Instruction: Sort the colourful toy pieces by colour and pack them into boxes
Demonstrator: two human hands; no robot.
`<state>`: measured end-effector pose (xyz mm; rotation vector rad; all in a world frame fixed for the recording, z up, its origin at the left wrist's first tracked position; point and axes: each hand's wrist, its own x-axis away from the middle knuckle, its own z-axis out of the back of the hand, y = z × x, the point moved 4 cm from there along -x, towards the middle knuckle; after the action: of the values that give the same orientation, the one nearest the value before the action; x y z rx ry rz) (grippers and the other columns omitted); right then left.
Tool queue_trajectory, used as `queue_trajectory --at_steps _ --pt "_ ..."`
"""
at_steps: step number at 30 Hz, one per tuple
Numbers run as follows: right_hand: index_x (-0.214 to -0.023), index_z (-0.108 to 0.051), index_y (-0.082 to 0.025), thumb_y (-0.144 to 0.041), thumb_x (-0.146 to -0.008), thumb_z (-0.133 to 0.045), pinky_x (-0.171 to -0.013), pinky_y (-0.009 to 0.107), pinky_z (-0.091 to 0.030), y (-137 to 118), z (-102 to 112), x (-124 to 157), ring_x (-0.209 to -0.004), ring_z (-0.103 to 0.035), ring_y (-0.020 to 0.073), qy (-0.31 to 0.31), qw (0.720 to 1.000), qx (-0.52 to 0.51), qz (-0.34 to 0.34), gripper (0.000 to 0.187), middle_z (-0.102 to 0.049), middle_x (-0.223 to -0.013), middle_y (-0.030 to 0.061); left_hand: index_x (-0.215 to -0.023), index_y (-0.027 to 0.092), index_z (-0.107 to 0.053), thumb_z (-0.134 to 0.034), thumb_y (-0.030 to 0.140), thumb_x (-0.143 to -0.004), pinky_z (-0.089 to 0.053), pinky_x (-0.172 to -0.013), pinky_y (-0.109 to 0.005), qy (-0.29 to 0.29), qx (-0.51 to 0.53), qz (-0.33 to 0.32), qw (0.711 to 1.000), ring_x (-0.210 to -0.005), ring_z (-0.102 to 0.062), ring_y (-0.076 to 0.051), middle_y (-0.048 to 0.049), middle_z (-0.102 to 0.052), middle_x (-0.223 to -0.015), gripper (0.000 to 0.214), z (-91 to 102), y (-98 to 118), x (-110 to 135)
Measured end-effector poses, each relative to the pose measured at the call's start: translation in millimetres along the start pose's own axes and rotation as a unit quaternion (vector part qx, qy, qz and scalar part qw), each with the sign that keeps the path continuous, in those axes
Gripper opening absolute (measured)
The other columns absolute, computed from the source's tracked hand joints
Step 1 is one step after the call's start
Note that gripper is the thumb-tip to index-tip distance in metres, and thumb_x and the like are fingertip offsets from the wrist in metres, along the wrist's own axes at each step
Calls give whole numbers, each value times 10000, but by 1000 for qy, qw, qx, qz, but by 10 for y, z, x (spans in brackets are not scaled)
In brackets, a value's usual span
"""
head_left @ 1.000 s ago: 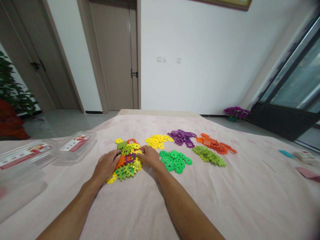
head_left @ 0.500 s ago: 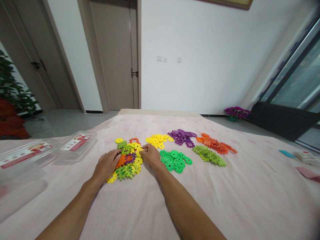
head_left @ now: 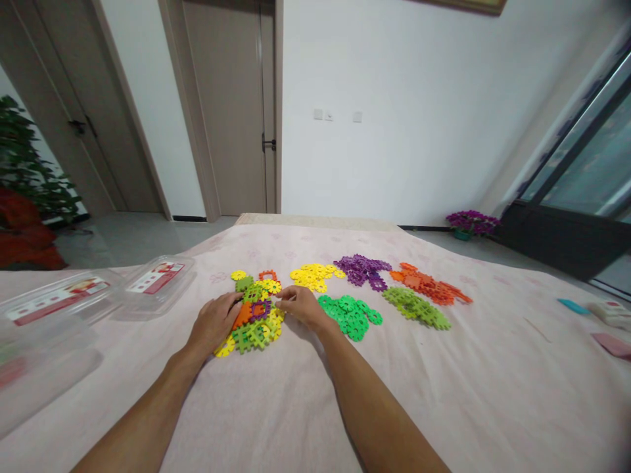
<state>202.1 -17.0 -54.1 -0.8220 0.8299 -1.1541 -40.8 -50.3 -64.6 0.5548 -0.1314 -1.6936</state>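
A mixed pile of plastic interlocking pieces (head_left: 252, 336), light green, yellow, orange and purple, lies on the pink cloth between my hands. My left hand (head_left: 215, 322) rests at the pile's left side, its fingers stretched over the edge and touching an orange piece (head_left: 242, 316). My right hand (head_left: 302, 305) is at the right side, thumb and forefinger brought together in a pinch over the pile's edge; what they hold, if anything, is hidden. Beside the orange piece is a purple square piece (head_left: 260, 310). A yellow round piece (head_left: 238, 275) lies at the pile's far end.
Sorted heaps lie to the right: yellow (head_left: 311, 276), purple (head_left: 362, 270), orange (head_left: 428, 285), green (head_left: 349, 316) and light green (head_left: 415, 307). Clear plastic boxes (head_left: 152, 289) with labels stand at left. A blue item (head_left: 573, 306) lies at far right.
The right hand's fingertips have moved slightly left over the pile, where yellow pieces showed before. My left hand stays at the pile. The whole view has shifted a little.
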Motion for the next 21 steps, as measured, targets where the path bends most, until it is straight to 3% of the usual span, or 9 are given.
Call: queue_trajectory --at_steps 2,5,10,17,21 --pt "-968 -783 -165 -257 -742 -775 -649 219 -442 -19 -49 49 -720 -632 138 -64 998 23 1 244 -720 -786 5 -1283 233 -633 -332 415 -996 -410 -1110 -399 4 -1 -2 1000 -1286 -585 -228 -59 -659 -1382 454 -1 -5 -1" --pt "-950 -792 -189 -279 -709 -813 -642 211 -413 -67 -27 106 -738 -624 131 -93 990 102 21 258 -735 -826 -3 -1286 226 -634 -331 410 -998 -413 -1106 -414 6 0 -4 1000 -1280 -588 -235 -67 -659 -1382 457 7 4 1" --pt "-1003 -787 -213 -285 -695 -824 -666 220 -409 -143 8 153 -796 -629 141 -88 982 163 33 318 -748 -936 3 -1267 214 -644 -320 414 -1000 -416 -1101 -423 6 2 1 1000 -1259 -604 -243 -79 -670 -1363 465 44 53 9" --pt "-965 -795 -246 -371 -757 -765 -625 224 -379 -215 -54 196 -760 -625 141 -111 978 178 14 245 -722 -869 -16 -1271 197 -647 -320 410 -995 -431 -1088 -428 4 -3 1 1000 -1255 -608 -250 -90 -667 -1367 478 55 76 6" --pt "-969 -781 -254 -430 -702 -812 -637 225 -382 -217 -61 210 -823 -631 156 -61 976 207 -13 321 -711 -1007 8 -1264 208 -656 -328 406 -991 -434 -1084 -408 9 -8 4 1000 -1259 -608 -243 -86 -672 -1362 471 57 78 3"
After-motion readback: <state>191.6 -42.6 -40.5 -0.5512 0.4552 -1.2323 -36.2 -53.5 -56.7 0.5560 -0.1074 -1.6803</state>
